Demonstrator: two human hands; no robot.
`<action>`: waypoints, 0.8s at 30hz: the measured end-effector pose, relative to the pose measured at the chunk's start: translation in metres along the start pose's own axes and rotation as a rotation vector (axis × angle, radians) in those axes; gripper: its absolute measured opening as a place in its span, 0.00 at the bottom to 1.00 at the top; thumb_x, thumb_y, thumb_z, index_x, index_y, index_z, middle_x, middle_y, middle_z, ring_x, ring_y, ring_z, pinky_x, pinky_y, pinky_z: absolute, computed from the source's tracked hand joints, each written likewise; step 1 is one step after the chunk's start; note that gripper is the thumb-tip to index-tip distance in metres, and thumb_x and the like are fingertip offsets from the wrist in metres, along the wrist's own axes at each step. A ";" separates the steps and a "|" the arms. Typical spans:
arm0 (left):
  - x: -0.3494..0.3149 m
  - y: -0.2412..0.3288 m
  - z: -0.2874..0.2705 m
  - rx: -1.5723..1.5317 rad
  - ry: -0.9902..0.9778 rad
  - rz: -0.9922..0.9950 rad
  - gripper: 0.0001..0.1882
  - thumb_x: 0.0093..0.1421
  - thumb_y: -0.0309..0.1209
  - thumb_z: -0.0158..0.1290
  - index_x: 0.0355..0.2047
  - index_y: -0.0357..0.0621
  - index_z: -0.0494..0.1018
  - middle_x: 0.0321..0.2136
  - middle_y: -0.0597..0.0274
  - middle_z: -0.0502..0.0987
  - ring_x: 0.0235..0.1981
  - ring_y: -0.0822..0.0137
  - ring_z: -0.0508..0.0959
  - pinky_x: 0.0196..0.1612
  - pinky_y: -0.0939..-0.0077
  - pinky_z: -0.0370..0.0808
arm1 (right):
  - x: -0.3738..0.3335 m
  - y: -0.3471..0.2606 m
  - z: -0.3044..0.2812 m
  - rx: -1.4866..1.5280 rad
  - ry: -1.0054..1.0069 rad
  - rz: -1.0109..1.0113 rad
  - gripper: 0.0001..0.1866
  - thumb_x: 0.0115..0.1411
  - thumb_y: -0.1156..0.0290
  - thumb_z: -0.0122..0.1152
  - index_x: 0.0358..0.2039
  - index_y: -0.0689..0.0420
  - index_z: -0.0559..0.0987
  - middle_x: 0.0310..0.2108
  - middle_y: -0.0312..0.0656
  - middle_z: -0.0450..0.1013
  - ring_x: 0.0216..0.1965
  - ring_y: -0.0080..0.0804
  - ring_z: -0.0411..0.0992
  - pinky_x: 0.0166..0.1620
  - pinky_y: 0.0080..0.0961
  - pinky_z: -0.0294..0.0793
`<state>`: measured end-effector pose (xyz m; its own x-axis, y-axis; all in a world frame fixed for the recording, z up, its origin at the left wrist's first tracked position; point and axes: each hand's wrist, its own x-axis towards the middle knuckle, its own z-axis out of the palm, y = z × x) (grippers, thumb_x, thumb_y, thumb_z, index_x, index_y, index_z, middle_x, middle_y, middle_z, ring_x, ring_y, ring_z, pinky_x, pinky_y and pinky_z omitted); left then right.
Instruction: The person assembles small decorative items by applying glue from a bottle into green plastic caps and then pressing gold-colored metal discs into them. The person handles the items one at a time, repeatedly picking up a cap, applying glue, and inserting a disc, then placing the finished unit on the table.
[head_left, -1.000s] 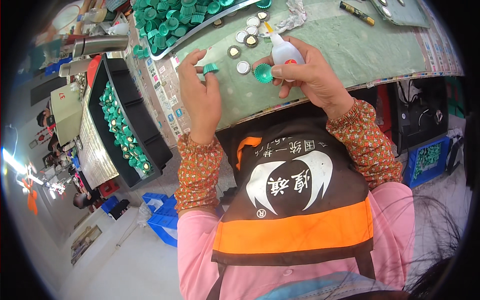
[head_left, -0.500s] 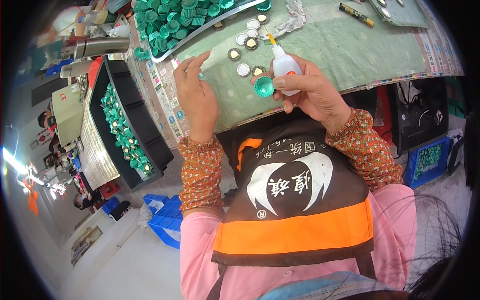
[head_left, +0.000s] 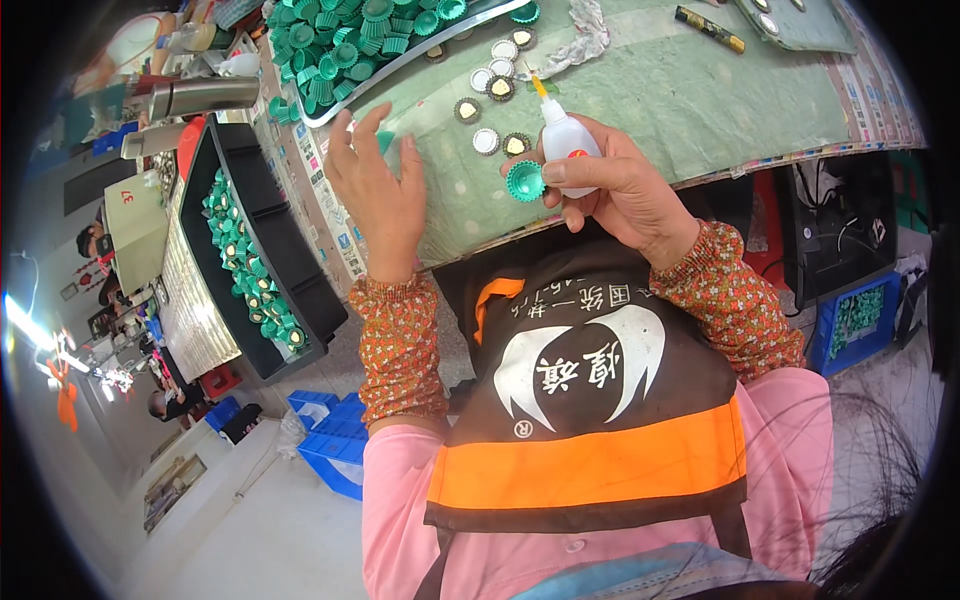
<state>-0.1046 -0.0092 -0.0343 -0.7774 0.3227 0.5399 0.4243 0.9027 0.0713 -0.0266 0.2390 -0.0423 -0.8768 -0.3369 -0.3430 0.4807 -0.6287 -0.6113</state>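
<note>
My right hand (head_left: 630, 190) grips a white squeeze glue bottle (head_left: 569, 135) with an orange nozzle and a thin tip pointing up and away. Its thumb and fingers also hold a green fluted bottle cap (head_left: 525, 181), hollow side showing. To the left, my left hand (head_left: 385, 205) is raised over the table edge, fingers partly curled. Between its thumb and index finger shows part of another green cap (head_left: 385, 141), mostly hidden. Beyond my right hand lie several dark-rimmed round caps (head_left: 501, 88) with cream centres and several white discs (head_left: 486, 141).
A white tray (head_left: 345, 92) heaped with green caps stands at the far left of the green-covered table (head_left: 660, 100). A black bin (head_left: 262, 190) of assembled caps is further left. Crumpled tissue (head_left: 585, 40) and a dark marker-like tube (head_left: 710, 29) lie farther back.
My left hand has shifted slightly left, its thumb now spread from the fingers, and more of the green cap in it shows. The right hand has barely moved.
</note>
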 end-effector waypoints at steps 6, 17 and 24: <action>-0.017 0.036 -0.031 -1.103 -0.506 -0.540 0.13 0.72 0.38 0.50 0.49 0.45 0.69 0.42 0.56 0.78 0.43 0.63 0.79 0.42 0.67 0.78 | -0.006 -0.004 0.008 0.006 0.000 -0.043 0.21 0.57 0.70 0.69 0.49 0.62 0.74 0.39 0.38 0.76 0.31 0.24 0.76 0.25 0.18 0.74; -0.048 0.063 -0.031 -1.950 -0.776 -0.997 0.13 0.73 0.37 0.48 0.53 0.49 0.62 0.48 0.50 0.78 0.40 0.63 0.84 0.41 0.69 0.87 | -0.011 0.007 0.012 -0.233 0.009 -0.297 0.17 0.58 0.74 0.68 0.47 0.59 0.75 0.35 0.33 0.75 0.33 0.14 0.70 0.36 0.15 0.72; -0.061 0.062 -0.026 -2.158 -0.675 -1.131 0.17 0.74 0.33 0.47 0.59 0.45 0.61 0.49 0.47 0.76 0.41 0.60 0.83 0.43 0.64 0.88 | -0.012 0.018 0.009 -0.549 0.024 -0.431 0.17 0.57 0.75 0.68 0.45 0.58 0.73 0.36 0.31 0.72 0.38 0.14 0.70 0.41 0.20 0.72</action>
<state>-0.0188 0.0201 -0.0404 -0.7212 0.5461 -0.4261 -0.6867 -0.4829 0.5434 -0.0081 0.2255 -0.0427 -0.9931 -0.1172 -0.0009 0.0311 -0.2554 -0.9663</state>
